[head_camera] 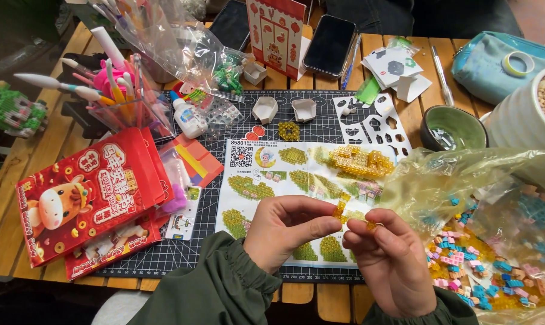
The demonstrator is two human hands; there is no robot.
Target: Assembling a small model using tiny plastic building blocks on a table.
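Here, at the far left of the wooden slat table (19, 198), lies a red box with a cartoon ox (89, 201), partly on the dark cutting mat (182, 250). Behind it stands a clear cup of pens and brushes (113, 96), with a small white glue bottle (188, 117) just beside it. The printed instruction sheet (266, 180) lies flat in the middle of the mat, and a part-built yellow brick model (359, 161) rests on its upper right area.

Over the sheet's lower edge, the left hand (284, 232) has thumb and forefinger pinched together on a short stack of yellow bricks (340, 209), held upright. Just beside it, the right hand (390, 262) has its fingertips closed on a single small yellow brick (371, 225) (it is tiny, and mostly covered by the fingers). The two pieces are near each other; whether they touch cannot be told.

Further right, a clear plastic bag of pink, blue and yellow bricks (483, 253) spreads across the table edge, with a green bowl (459, 126) behind it.
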